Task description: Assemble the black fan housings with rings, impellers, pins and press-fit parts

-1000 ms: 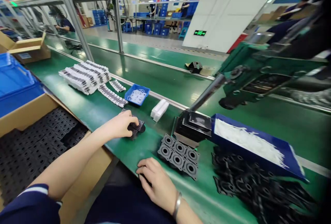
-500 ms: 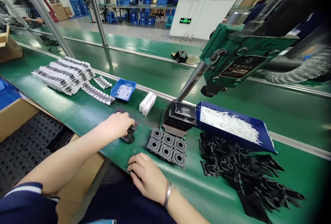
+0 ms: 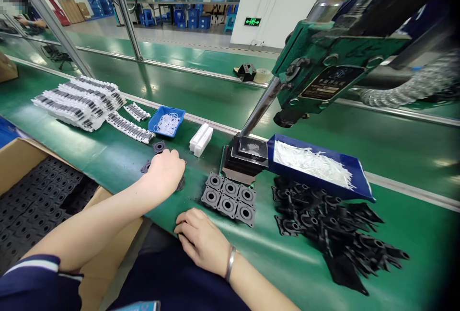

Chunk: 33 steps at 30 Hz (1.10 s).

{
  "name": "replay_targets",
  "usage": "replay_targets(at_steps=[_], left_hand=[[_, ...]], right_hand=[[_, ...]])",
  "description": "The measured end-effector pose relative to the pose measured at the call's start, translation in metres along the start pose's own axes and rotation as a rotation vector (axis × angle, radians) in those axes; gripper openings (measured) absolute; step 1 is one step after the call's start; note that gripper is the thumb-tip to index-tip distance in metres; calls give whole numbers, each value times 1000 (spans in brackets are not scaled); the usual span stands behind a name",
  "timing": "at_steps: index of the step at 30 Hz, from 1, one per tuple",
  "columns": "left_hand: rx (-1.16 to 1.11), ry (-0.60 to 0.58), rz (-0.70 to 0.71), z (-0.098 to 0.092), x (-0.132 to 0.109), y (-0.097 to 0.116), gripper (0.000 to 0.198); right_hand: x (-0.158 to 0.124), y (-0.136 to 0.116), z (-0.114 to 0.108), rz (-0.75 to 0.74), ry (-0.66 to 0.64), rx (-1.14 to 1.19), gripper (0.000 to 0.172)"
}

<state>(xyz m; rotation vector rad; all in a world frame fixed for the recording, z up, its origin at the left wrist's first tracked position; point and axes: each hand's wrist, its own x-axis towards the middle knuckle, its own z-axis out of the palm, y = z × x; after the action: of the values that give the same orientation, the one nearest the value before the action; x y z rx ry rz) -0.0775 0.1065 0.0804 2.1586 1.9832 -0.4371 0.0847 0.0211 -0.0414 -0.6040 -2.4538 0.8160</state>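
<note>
Right hand (image 3: 203, 240) sat nearest me, fingers loosely bent at edge of green belt (image 3: 273, 265); palm hidden, couldn't tell if empty. Beyond, six-piece block (image 3: 229, 198) lay untouched. Left hand (image 3: 167, 172) arched palm-down over black square parts (image 3: 159, 146) on belt; fingertips hidden, grip unclear to me. Parts looked light, stiff, slightly slick; I judged outer edges best hold. Just past them: blue tray (image 3: 179, 121).
</note>
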Motion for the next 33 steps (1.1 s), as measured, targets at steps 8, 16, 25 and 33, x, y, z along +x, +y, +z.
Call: replay_targets(at_steps=[8, 16, 25, 33], left_hand=[[-20, -50, 38, 1, 8, -9, 21], [-98, -121, 43, 3, 18, -7, 27], [-76, -189, 7, -11, 32, 9, 2], [-58, -85, 13, -13, 23, 16, 39]], right_hand=[[-1, 1, 1, -2, 11, -17, 13], [-1, 0, 2, 5, 6, 1, 14], [-1, 1, 2, -13, 16, -17, 15], [-2, 3, 2, -27, 18, -64, 13]])
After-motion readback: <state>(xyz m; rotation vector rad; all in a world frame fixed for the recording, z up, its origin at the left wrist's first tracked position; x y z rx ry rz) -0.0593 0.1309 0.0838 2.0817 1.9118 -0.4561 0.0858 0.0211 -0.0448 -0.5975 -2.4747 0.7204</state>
